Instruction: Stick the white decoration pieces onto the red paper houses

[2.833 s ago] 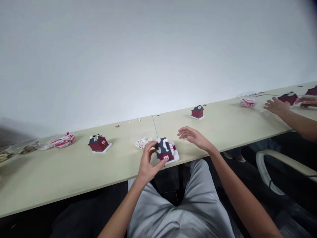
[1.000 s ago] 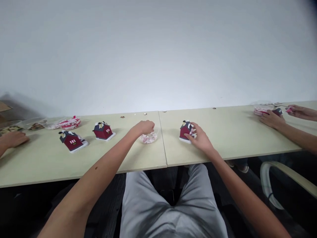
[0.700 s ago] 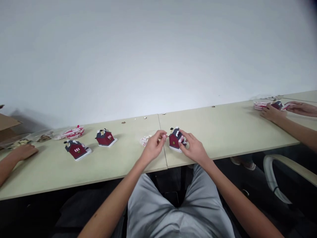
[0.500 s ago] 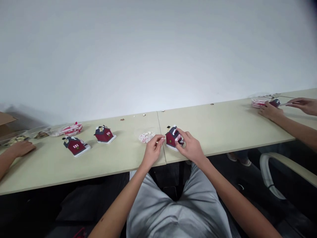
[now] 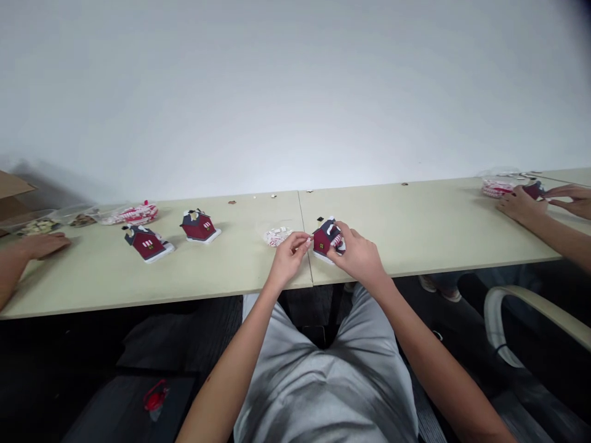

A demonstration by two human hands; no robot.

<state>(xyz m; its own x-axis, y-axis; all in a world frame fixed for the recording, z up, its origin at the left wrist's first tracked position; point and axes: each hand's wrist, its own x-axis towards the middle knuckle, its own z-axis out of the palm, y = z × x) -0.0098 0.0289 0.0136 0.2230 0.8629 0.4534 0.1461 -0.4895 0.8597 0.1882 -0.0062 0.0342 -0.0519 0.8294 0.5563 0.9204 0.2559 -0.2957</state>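
Note:
A miniature dark red house [image 5: 327,238] with a navy roof, white trim and a striped candy decoration stands on a white base near the table's front edge. My right hand [image 5: 357,252] grips it from the right side. My left hand [image 5: 289,258] is just left of the house, its fingertips pinching a tiny red-and-white candy piece [image 5: 307,241] against the house's left side. A clear dish of red-and-white candy pieces [image 5: 277,236] lies just beyond my left hand.
Two more finished houses [image 5: 198,226] [image 5: 148,243] stand on the pale table [image 5: 231,271] to the left. Co-workers' hands [image 5: 41,245] [image 5: 521,206] work at either end, near a candy bag [image 5: 133,214] and a tray [image 5: 39,226]. A chair arm [image 5: 521,311] curves at right.
My left hand has moved from over the candy dish to the house, carrying a small piece. My right hand stays on the house, and the view has tilted slightly.

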